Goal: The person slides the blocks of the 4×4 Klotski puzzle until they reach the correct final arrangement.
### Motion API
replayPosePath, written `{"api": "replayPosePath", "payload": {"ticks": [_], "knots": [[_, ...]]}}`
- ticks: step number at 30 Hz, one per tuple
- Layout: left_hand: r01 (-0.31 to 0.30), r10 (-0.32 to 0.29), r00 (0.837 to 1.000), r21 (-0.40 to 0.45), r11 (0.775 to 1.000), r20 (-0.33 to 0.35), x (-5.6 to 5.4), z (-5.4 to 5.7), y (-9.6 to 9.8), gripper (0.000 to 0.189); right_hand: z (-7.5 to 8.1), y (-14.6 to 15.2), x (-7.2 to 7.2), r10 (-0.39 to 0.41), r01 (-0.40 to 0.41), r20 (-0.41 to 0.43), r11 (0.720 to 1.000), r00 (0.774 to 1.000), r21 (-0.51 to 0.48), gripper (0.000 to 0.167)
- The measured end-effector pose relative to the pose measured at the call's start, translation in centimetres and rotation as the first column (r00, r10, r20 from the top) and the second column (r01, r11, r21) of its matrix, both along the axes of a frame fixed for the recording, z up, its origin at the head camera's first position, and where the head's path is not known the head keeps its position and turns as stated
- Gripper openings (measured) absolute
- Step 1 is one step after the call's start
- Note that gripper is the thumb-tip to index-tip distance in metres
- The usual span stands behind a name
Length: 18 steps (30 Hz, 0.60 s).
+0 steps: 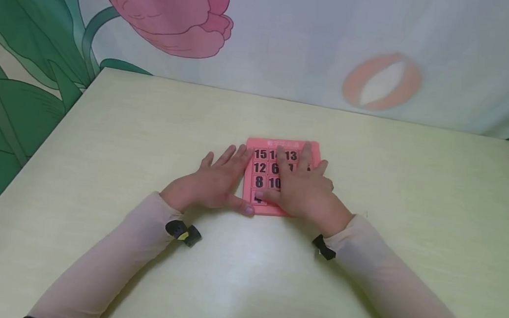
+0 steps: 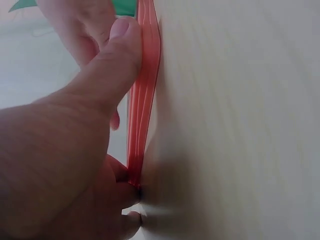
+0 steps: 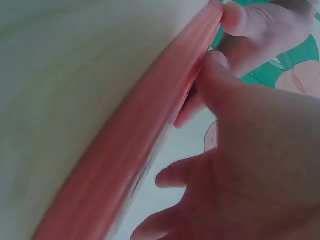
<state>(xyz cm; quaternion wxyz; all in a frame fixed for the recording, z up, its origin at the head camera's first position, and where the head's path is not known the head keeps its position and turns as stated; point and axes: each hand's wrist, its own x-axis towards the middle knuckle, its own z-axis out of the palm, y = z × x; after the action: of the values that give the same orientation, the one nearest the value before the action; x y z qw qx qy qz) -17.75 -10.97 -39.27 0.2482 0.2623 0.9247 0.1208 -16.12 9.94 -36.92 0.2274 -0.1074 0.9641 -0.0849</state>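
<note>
A pink number slide puzzle [image 1: 257, 210] lies flat on the table, with black numbers on its square tiles; 15, 13, 12, 6, 8 and 10 show. My left hand [image 1: 210, 183] is at its left side, fingers extended against the left edge and thumb by the near left corner. In the left wrist view that thumb [image 2: 120, 45] touches the red near edge. My right hand [image 1: 303, 187] lies over the right part of the board, its fingers spread across the tiles and its thumb over the 4 tile. The tiles at the lower right are hidden under it.
The pale wooden table [image 1: 150, 122] extends around the puzzle on all sides. Behind it hangs a white cloth [image 1: 289, 43] printed with a pink flower and green leaves. Black wrist straps [image 1: 183, 232] sit on both sleeves.
</note>
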Motion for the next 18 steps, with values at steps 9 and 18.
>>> {"api": "replayPosePath", "payload": {"ticks": [9,18], "knots": [[-0.029,0.029,1.000,-0.006,1.000,0.013,0.2,0.4,0.3,0.131,1.7,1.8,-0.5,0.068,-0.064,0.050,0.995,0.996,-0.077,0.095],[-0.016,0.016,1.000,0.018,1.000,0.007,0.2,-0.1,-0.3,0.130,2.0,0.8,0.9,0.319,-0.319,0.012,0.948,0.948,-0.021,0.076]]}}
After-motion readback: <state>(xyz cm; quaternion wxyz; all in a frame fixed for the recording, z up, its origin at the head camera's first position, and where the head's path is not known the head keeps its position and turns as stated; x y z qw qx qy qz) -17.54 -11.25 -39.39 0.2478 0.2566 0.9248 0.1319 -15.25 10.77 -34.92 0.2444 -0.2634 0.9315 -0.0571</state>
